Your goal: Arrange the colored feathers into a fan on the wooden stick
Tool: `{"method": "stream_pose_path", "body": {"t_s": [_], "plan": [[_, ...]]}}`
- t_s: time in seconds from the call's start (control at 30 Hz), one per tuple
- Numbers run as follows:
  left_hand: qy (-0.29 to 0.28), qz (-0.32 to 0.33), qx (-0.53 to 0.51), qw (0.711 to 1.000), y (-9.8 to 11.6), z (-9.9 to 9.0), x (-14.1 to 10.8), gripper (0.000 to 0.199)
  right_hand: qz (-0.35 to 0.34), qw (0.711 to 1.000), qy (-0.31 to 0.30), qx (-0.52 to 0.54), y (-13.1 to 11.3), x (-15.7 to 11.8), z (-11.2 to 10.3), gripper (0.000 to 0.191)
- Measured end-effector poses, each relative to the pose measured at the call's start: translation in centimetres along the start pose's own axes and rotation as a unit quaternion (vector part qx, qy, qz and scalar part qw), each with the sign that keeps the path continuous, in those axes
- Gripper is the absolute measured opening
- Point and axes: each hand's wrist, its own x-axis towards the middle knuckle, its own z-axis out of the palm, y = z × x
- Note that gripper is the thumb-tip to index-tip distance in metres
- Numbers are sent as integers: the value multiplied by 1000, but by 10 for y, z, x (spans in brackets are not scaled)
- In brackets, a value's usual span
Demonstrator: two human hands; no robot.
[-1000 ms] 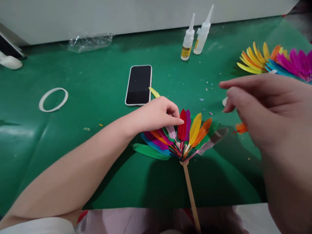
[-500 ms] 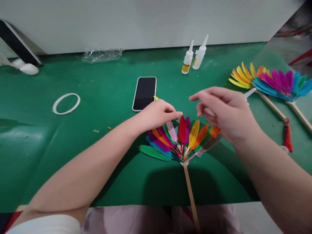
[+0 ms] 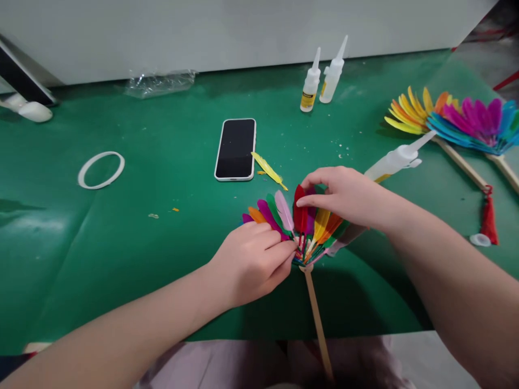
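A fan of many-coloured feathers on a wooden stick (image 3: 315,313) lies at the table's front edge. My left hand (image 3: 259,259) covers its left side, fingers pinched at the quill ends near the centre. Over the upper right part, my right hand (image 3: 340,194) has thumb and fingers closed at the tip of the red feather (image 3: 300,216). Pink (image 3: 284,213), yellow and orange feathers show between and below the hands. Just above the fan, a loose yellow feather (image 3: 268,169) touches the phone's right edge.
The phone (image 3: 235,149) lies mid-table. Two glue bottles (image 3: 310,89) stand behind; another (image 3: 391,163) lies beyond my right wrist. Two feather fans (image 3: 413,114) and a red tassel (image 3: 489,219) are at right. A white ring (image 3: 83,174) and crinkled plastic (image 3: 162,84) lie left.
My left hand has moved down onto the quills, uncovering the loose yellow feather. My right hand has moved left and down to the red feather, uncovering the lying glue bottle. The view has shifted slightly.
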Motion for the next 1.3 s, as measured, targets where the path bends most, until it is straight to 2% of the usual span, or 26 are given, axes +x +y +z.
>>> {"method": "stream_pose_path", "body": {"t_s": [0.2, 0.43, 0.8, 1.3], "plan": [[4, 15, 10, 1000, -2, 1, 4, 21, -3, 1000, -22, 8, 1, -2, 0, 19], [9, 33, 26, 999, -3, 4, 5, 19, 3, 1000, -21, -7, 2, -5, -4, 18], [3, 40, 25, 999, 0, 4, 6, 18, -25, 998, -48, -29, 6, -5, -3, 18], [2, 47, 32, 998, 2, 7, 6, 21, -10, 999, -24, -26, 4, -6, -1, 18]]}}
